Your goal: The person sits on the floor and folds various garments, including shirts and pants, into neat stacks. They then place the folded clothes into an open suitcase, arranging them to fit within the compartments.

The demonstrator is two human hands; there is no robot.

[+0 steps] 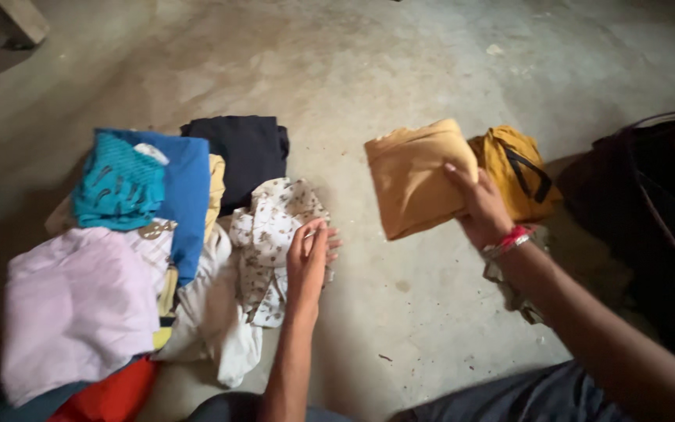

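Observation:
My right hand (482, 209) grips a folded tan cloth (416, 176) and holds it just above the concrete floor, beside a mustard-yellow cloth with a black strap (519, 168). A red band and a bracelet sit on that wrist. My left hand (308, 254) rests flat, fingers together, on the right edge of a crumpled white floral garment (269, 227). It holds nothing.
A heap of clothes lies at the left: a pale pink piece (76, 309), a teal knit (117, 187), a blue cloth (185, 195), a folded black cloth (244, 152), an orange-red cloth (111, 395). A dark bag (650, 203) stands at the right. A wooden leg (21, 19) is top left.

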